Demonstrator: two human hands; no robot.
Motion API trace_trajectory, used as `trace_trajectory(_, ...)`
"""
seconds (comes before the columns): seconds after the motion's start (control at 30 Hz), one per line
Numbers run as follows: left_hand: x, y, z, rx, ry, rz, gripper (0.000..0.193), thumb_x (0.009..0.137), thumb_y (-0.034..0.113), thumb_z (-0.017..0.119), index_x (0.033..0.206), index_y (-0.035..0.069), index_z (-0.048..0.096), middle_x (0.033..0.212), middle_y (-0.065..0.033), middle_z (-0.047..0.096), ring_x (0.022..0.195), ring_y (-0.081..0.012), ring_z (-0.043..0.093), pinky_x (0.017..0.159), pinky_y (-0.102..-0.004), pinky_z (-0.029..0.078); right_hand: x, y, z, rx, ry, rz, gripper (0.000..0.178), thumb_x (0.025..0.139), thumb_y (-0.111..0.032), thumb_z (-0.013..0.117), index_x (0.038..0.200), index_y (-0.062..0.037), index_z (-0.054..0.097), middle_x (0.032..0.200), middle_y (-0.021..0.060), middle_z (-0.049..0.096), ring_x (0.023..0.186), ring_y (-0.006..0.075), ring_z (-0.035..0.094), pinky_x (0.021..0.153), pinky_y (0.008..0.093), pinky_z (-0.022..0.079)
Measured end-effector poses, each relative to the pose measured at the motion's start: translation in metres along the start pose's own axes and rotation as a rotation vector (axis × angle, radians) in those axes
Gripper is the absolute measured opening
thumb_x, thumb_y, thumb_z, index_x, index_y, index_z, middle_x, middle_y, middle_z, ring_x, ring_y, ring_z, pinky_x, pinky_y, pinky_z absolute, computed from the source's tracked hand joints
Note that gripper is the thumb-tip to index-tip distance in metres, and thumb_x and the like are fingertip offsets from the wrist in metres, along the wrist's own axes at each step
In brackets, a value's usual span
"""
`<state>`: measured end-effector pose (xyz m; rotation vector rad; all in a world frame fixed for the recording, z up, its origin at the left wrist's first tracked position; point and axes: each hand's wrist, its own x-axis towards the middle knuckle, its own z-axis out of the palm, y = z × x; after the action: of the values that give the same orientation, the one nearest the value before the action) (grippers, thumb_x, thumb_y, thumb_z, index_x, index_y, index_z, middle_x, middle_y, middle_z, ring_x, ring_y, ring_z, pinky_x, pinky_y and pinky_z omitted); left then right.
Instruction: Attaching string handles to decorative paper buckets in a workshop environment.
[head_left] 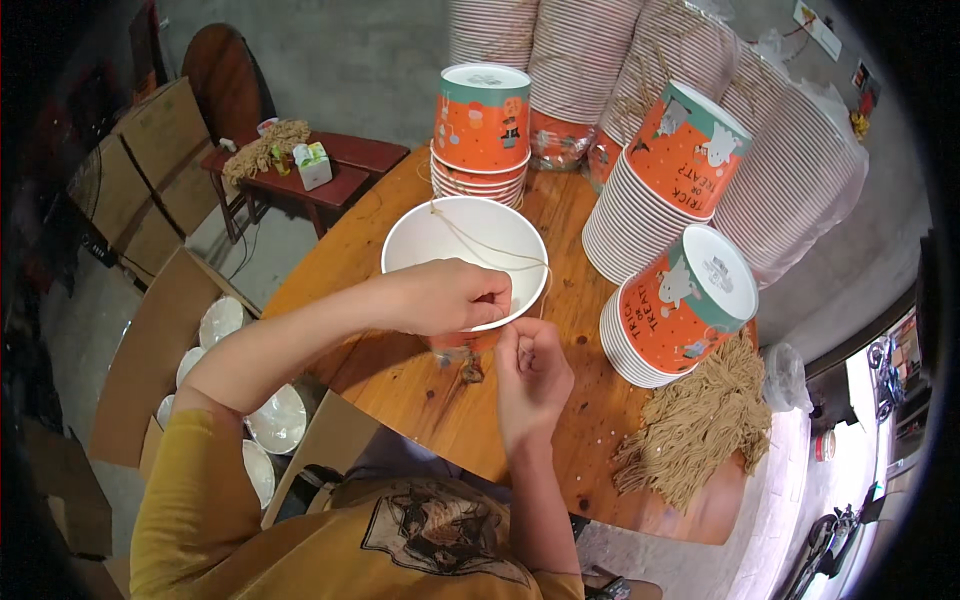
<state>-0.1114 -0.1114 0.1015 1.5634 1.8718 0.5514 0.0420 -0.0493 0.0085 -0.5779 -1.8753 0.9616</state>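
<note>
A paper bucket (pixel 405 238) with a white inside stands open end up on the wooden table in front of me. Thin tan string (pixel 480 243) loops across its mouth and over the right side of the rim. My left hand (pixel 450 297) reaches over the near rim, its curled fingertips pinched just inside the wall; what they hold is hidden. Outside the same stretch of rim, my right hand (pixel 537 372) is closed, thumb and fingers pinched together, with the string running down to it. The bucket's printed outer wall is mostly hidden behind my hands.
Stacks of upturned orange and green buckets (pixel 480 125) stand behind and to the right (pixel 680 290). A heap of tan strings (pixel 700 425) lies at the table's right. Bagged stacks (pixel 800 170) rise at the back. A cardboard box (pixel 150 350) at lower left holds white-lined buckets.
</note>
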Motion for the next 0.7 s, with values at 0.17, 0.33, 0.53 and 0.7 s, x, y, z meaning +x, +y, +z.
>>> trace_trajectory(0.17,-0.005,-0.005,0.011,0.213,0.34,0.261,0.015,0.094,0.019,0.053,0.094,0.005,0.055,0.083,-0.0127,0.059,0.078,-0.032,0.06,0.067,-0.042,0.047,0.009,-0.006,-0.014,0.022,-0.014,0.032,0.014,0.088,-0.01,0.066,0.099,-0.0102,0.057,0.076,0.0047,0.055,0.061,0.0146,0.051,0.058,0.027,0.045)
trace_trajectory(0.33,-0.007,-0.005,0.016,0.276,0.542,0.471,0.011,0.088,0.011,0.062,0.095,0.005,0.056,0.089,-0.0095,0.055,0.082,-0.0303,0.059,0.069,-0.0376,0.048,0.027,-0.016,-0.019,0.072,-0.139,0.179,0.007,0.09,-0.009,0.062,0.097,-0.0061,0.06,0.066,0.0005,0.053,0.058,0.0073,0.047,0.055,0.023,0.041)
trace_trajectory(0.53,-0.007,-0.004,0.018,-0.214,0.441,0.293,0.022,0.092,0.008,0.055,0.114,0.005,0.052,0.091,-0.0076,0.057,0.077,-0.0212,0.06,0.067,-0.0341,0.049,0.035,-0.013,-0.016,0.383,-0.196,0.293,0.005,0.091,-0.008,0.062,0.092,-0.0025,0.062,0.067,-0.0089,0.052,0.06,0.0,0.041,0.055,0.0171,0.033)
trace_trajectory(0.7,-0.005,-0.004,0.008,-0.624,0.115,0.024,0.038,0.089,0.005,0.056,0.127,0.003,0.046,0.096,-0.0054,0.057,0.083,-0.0112,0.055,0.069,-0.025,0.048,0.037,-0.013,-0.012,0.454,-0.237,0.351,0.006,0.092,-0.007,0.06,0.092,-0.0018,0.062,0.069,-0.0082,0.053,0.061,-0.0002,0.042,0.056,0.0166,0.033)
